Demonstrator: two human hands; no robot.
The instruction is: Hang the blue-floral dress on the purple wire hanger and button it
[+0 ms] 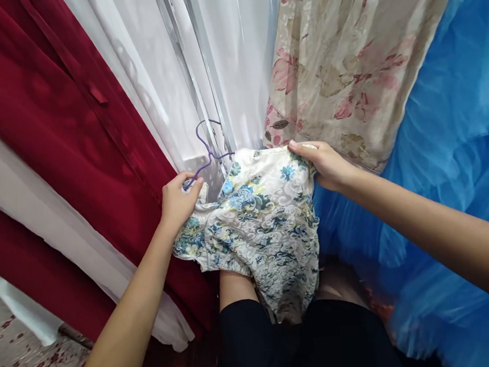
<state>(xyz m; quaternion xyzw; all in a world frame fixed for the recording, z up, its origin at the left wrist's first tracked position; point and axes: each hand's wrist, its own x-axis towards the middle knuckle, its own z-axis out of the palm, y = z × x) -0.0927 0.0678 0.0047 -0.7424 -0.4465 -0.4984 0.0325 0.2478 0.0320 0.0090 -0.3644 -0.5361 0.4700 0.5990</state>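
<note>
A white garment with blue, green and yellow flowers is spread between my two hands above my lap. My left hand is closed at its left shoulder, pinching the cloth together with one arm of a thin purple hanger. The hanger's hook points up, and its other arm runs behind the garment's top edge. With fingers closed, my right hand grips the upper right corner of the garment and keeps the top edge stretched. The lower part hangs in folds between my legs.
Dark red curtains hang on the left beside white drapes. Narrow metal poles stand straight ahead. A beige cloth with pink flowers hangs to the right, next to blue tulle. Patterned fabric shows at lower left.
</note>
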